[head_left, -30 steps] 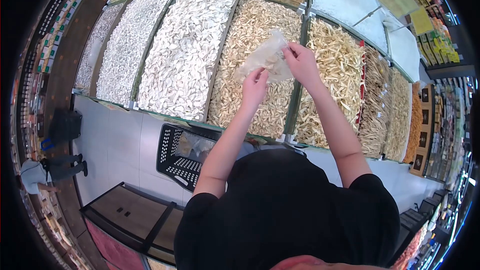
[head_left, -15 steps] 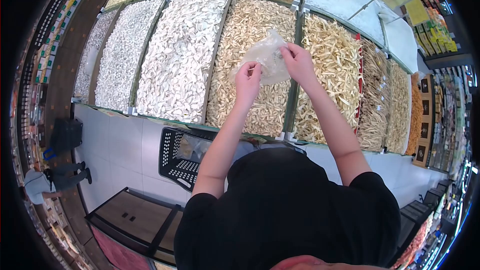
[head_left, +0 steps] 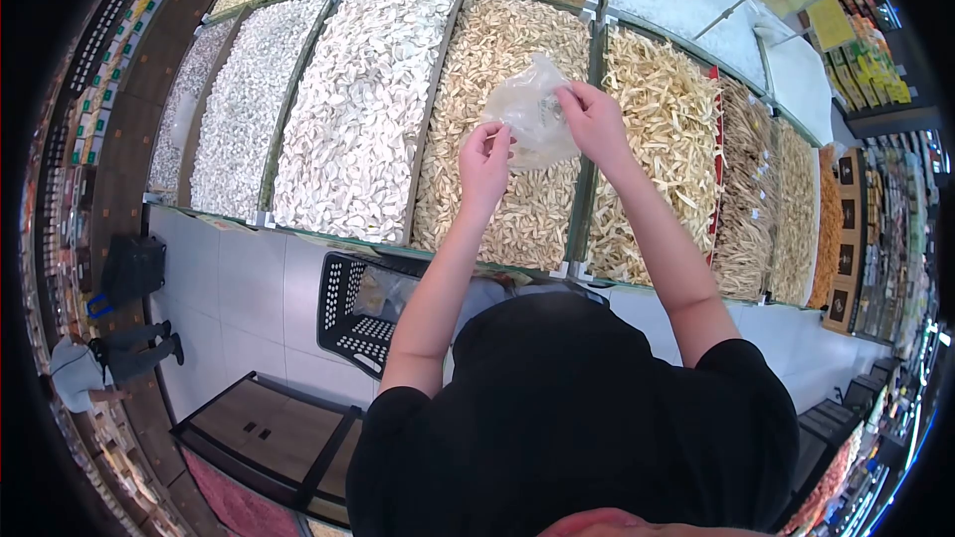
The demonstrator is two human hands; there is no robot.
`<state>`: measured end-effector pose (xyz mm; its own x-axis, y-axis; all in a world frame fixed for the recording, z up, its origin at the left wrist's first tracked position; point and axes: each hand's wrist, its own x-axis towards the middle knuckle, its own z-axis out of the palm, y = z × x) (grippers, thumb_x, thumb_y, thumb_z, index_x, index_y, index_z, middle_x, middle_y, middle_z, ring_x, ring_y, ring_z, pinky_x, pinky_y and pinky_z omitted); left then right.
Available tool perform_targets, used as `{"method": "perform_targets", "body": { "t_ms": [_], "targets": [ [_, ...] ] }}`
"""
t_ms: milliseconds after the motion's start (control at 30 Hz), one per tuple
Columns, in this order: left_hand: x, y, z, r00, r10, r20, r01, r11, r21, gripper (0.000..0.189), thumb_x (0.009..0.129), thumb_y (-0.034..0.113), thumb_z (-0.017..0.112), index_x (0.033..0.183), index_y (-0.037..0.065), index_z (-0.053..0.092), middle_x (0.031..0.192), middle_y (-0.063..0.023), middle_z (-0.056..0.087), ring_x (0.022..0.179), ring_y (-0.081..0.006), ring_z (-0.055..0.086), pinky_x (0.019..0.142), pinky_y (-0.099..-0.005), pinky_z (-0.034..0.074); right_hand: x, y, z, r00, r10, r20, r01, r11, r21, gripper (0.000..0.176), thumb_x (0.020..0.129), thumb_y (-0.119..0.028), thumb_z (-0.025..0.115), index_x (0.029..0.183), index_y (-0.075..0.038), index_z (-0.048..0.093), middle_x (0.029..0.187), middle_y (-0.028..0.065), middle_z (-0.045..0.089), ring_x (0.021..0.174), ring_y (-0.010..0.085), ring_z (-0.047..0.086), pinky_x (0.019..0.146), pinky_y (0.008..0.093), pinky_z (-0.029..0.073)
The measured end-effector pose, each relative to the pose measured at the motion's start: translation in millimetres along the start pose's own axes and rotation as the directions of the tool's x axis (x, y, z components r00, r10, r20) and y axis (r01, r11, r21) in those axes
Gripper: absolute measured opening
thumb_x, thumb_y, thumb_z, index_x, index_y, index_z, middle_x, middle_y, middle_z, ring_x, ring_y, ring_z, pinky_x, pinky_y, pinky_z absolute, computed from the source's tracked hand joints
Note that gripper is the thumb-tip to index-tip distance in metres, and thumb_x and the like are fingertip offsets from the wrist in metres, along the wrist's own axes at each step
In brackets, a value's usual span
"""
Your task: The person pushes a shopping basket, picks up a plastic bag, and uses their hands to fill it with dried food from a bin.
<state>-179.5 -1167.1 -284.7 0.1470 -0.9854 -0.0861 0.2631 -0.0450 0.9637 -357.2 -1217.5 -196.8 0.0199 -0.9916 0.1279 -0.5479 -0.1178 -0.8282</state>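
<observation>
Two bare hands hold a translucent plastic bag spread between them above a bin of tan dried slices. The left hand has its grip pressed together, pinching the bag's near left edge; the right hand pinches the right edge between thumb and fingers. White slices fill the bin to the left, pale yellow strips the one to the right. Nearer and lower, a black basket contains bagged goods. Well to the left, I see another person beside the shelves.
</observation>
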Motion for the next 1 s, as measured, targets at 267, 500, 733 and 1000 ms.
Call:
{"method": "perform_targets", "body": {
  "t_ms": [267, 500, 733, 1000],
  "targets": [
    [-15, 7, -12, 0.991, 0.126, -0.043, -0.124, 0.992, 0.038, 0.02, 0.103, 0.017, 0.061, 0.114, 0.001, 0.065, 0.101, -0.0048, 0.069, 0.092, -0.0118, 0.067, 0.076, -0.026, 0.053, -5, -2, 0, 0.999, -0.04, 0.003, 0.04, 0.999, 0.037, 0.024, 0.099, -0.021, 0.064, 0.104, 0.001, 0.072, 0.077, 0.0144, 0.068, 0.067, 0.0208, 0.063, 0.065, 0.0332, 0.048],
    [-46, -28, -41, 0.997, -0.014, -0.073, 0.013, 1.0, -0.026, 0.015, 0.102, 0.013, 0.062, 0.111, 0.001, 0.065, 0.094, -0.0017, 0.068, 0.081, -0.0074, 0.061, 0.072, -0.0221, 0.05, -4, -19, -9, 0.999, -0.028, 0.046, 0.024, 0.995, 0.095, 0.023, 0.101, -0.021, 0.063, 0.106, 0.0, 0.073, 0.075, 0.0079, 0.068, 0.067, 0.0121, 0.058, 0.063, 0.0298, 0.047],
    [-95, -65, -57, 0.986, -0.164, -0.011, 0.164, 0.986, 0.014, 0.017, 0.103, 0.017, 0.061, 0.113, 0.004, 0.066, 0.101, -0.0012, 0.069, 0.092, -0.0097, 0.065, 0.077, -0.025, 0.052, -2, -36, -17, 0.999, -0.016, -0.027, 0.02, 0.989, 0.144, 0.022, 0.101, -0.019, 0.062, 0.107, -0.001, 0.073, 0.077, 0.0028, 0.067, 0.07, 0.0075, 0.056, 0.065, 0.0257, 0.046],
    [-114, -45, -46, 0.869, -0.424, 0.257, 0.43, 0.902, 0.035, 0.032, 0.105, 0.026, 0.06, 0.126, 0.002, 0.061, 0.114, -0.0061, 0.069, 0.101, -0.0131, 0.066, 0.084, -0.0277, 0.052, -28, -43, -29, 0.978, 0.073, -0.198, 0.028, 0.885, 0.465, 0.025, 0.106, -0.017, 0.056, 0.114, 0.001, 0.07, 0.094, 0.0017, 0.071, 0.082, 0.008, 0.063, 0.074, 0.0243, 0.051]
  ]
}}
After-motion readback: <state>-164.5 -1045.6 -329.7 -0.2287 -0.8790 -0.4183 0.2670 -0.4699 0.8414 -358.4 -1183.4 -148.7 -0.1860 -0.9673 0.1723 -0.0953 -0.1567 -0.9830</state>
